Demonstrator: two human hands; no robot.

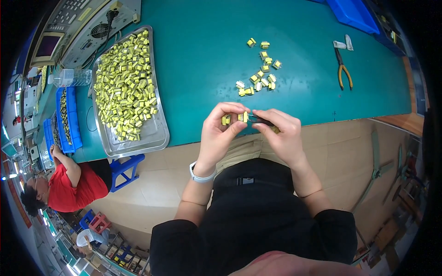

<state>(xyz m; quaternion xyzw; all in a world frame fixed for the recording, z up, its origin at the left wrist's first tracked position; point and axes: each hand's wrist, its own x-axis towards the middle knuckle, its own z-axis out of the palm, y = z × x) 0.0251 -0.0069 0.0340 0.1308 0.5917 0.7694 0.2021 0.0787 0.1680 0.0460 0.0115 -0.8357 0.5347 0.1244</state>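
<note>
Two small yellow components (235, 118) pinched in the left hand (220, 133), fingers (230, 109) curled closed around them, held in the air just past the near edge of the table (207, 50). Right hand (283, 133) just beside, fingers closed on a dark slim tool (258, 121) whose tip meets the components. White band (200, 176) on the left wrist.

Beyond the hands, on the green table: loose cluster of similar yellow parts (261, 73), scattered, some touching, some apart. Farther right, yellow-handled pliers (343, 69) lying flat, with two small white pieces (344, 43) just beyond the tips. Blue bin (354, 14) at the far right corner, contents hidden.

Left of the hands, well apart: metal tray (156, 133), heaped with yellow parts over its far and middle portion, near end bare. Clear plastic bottle (71, 77) lying beside the tray's far left corner. Grey test instrument (92, 23) with keypad and small screen behind it, black cable plugged in.

At far left, long blue tray (71, 119) holding rows of dark and yellow parts. Below the table edge, blue stool (124, 168); person in red shirt (73, 186) seated next to it, one arm raised to the table.
</note>
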